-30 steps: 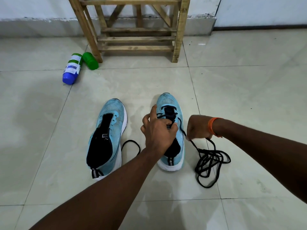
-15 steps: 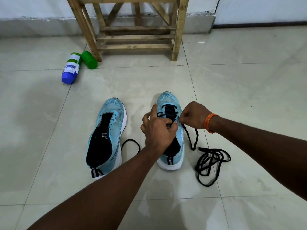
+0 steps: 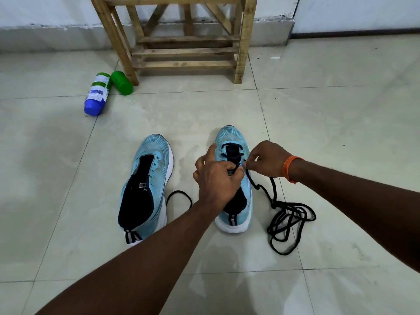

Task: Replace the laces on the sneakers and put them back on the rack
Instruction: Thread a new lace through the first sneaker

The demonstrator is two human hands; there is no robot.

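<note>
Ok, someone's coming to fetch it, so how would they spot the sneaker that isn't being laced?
Find the wooden rack against the wall; two light-blue sneakers lie on the tiled floor before it. Take the left sneaker, on the side of the blue-and-white bottle. Unlike the right sneaker, no hand touches it and no black lace runs through its eyelets.

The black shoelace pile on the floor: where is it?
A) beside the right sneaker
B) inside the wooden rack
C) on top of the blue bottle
A: the black lace lies in loose loops just to the right of the right sneaker.
</note>
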